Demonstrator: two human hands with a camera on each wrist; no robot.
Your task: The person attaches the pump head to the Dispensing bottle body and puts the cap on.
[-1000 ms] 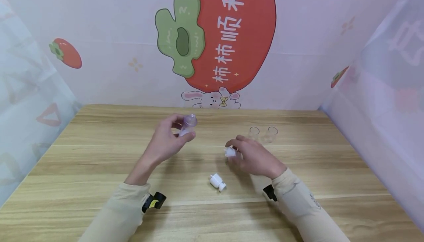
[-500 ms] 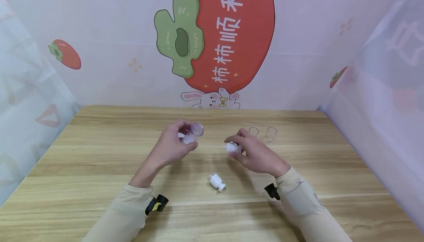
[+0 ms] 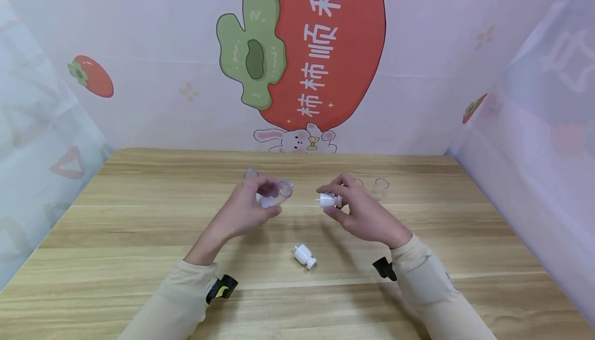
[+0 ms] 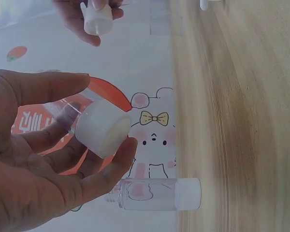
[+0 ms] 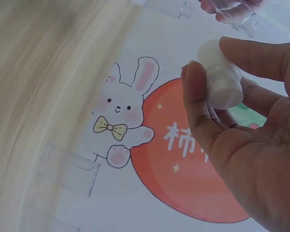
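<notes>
My left hand [image 3: 244, 205] grips a clear bottle [image 3: 284, 189] with a white base [image 4: 102, 128], tilted so that its neck leans right. Across from it, my right hand [image 3: 369, 219] pinches a white pump head [image 3: 328, 200] between thumb and fingers, its thin stem pointing left at the bottle. A gap separates the two parts. One more white pump head [image 3: 304, 256] lies on the table nearer to me. Behind my left hand stands a second clear bottle [image 4: 150, 194], upright on its white base and mostly hidden in the head view.
Two clear, cup-like covers [image 3: 382, 185] stand at the back right, one partly behind my right hand. A printed cloth backdrop [image 3: 162, 118] rises along the rear edge of the wooden table [image 3: 139, 216], with cloth at both sides too.
My left hand has moved right and a little nearer, tipping the bottle's neck rightward. My right hand has moved slightly back, turning the pump head level. The standing bottle's top now shows.
</notes>
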